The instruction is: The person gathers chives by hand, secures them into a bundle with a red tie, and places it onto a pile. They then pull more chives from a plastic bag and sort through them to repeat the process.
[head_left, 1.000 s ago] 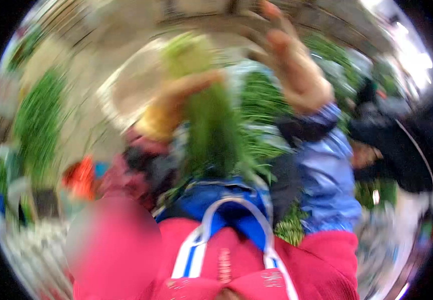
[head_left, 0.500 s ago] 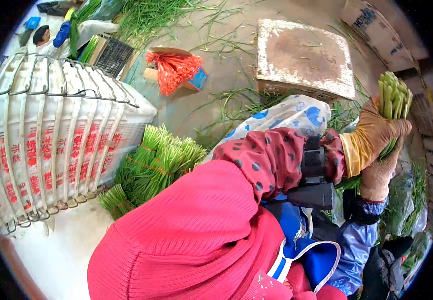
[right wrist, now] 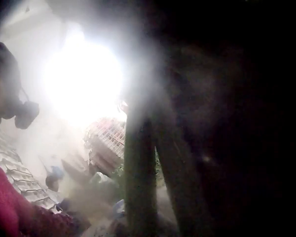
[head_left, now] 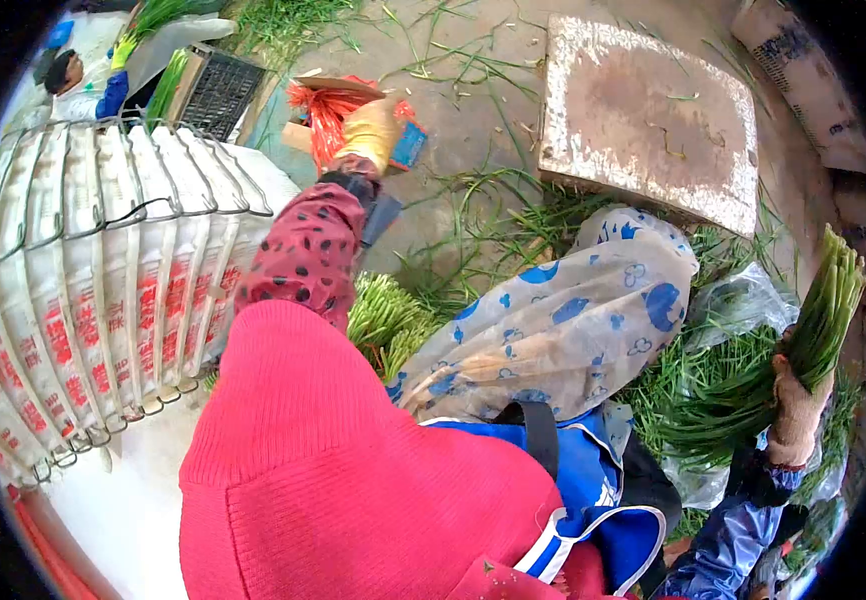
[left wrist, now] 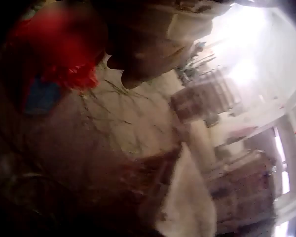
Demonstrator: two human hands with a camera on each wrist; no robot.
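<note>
My left hand, in a yellow and tan glove, is over a small cardboard box of red plastic strips. In the left wrist view its dark fingers extend beside the red strips. At the far right my gloved right hand grips a bunch of chives. The pale cut ends point up and the long leaves trail to the left. Two dark green stalks cross the dim right wrist view, where the hand is lost in shadow.
A worn white-edged block stands ahead on the floor. A patterned plastic cover lies over my lap. Tied chives lie by my left elbow, beside a white wire-framed stack. Another person is at the upper left.
My left hand has let go of the chives and moved left to the box of red strips. The right hand now holds the bunch alone, lower and farther right.
</note>
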